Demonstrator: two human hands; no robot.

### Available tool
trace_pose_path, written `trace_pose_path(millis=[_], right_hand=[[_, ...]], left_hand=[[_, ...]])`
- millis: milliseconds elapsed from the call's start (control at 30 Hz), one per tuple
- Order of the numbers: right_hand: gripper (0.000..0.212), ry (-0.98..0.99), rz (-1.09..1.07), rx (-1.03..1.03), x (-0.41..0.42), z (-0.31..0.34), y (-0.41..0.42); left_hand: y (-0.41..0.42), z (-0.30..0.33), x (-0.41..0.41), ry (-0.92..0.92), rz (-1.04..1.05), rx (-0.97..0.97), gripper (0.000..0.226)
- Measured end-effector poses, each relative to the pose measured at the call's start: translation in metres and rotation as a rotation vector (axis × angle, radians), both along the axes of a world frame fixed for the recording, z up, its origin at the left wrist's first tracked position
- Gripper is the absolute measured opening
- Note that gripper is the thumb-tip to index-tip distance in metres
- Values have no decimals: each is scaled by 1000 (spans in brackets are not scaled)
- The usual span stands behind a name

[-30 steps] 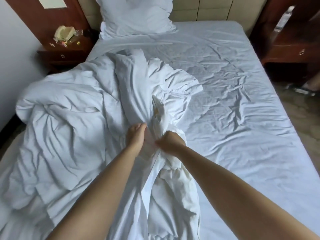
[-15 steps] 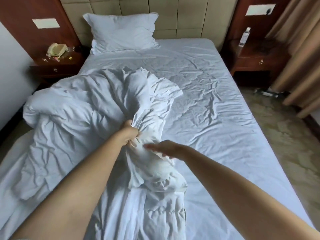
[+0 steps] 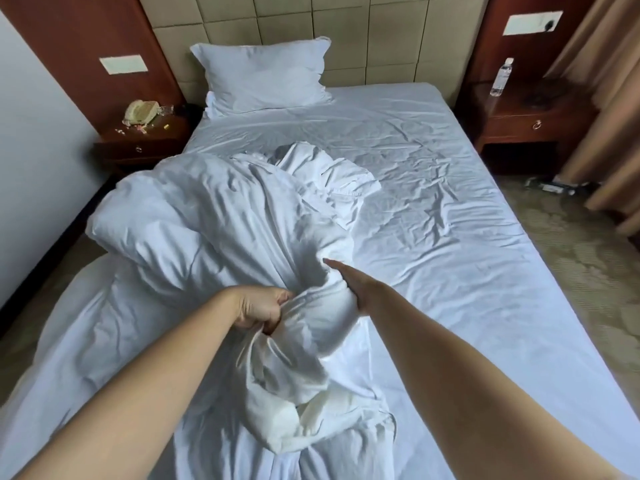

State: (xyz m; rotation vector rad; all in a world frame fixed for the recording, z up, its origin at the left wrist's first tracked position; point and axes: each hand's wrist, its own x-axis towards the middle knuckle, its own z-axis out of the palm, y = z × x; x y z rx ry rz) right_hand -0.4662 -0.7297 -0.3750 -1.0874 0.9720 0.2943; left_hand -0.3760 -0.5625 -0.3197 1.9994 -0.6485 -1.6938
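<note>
The crumpled white duvet (image 3: 214,216) lay heaped on the left half of the bed (image 3: 450,237), its near end bunched into a thick roll. The left hand (image 3: 261,308) gripped a fold of that roll, fingers curled tight round the cloth. The right hand (image 3: 349,285) pressed against the roll's right side, fingers straight. A pillow (image 3: 266,76) leaned on the headboard (image 3: 381,39) beyond.
</note>
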Motion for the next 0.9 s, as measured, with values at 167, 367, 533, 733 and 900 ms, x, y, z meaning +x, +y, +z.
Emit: trace_pose_path(millis=[167, 367, 533, 733, 900], right_hand=[[33, -109, -244, -442, 1, 33, 3], [31, -308, -268, -783, -10, 81, -6], [34, -299, -198, -910, -41, 99, -32], [23, -252, -200, -960, -89, 92, -72], [28, -180, -181, -1004, -139, 88, -133]], left_hand=[[-22, -2, -9, -382, -281, 176, 45], [-70, -22, -30, -740, -186, -61, 129], [-107, -11, -70, -759, -69, -197, 115], [-146, 8, -110, -794, -121, -162, 136], [-202, 13, -159, -837, -144, -168, 110]])
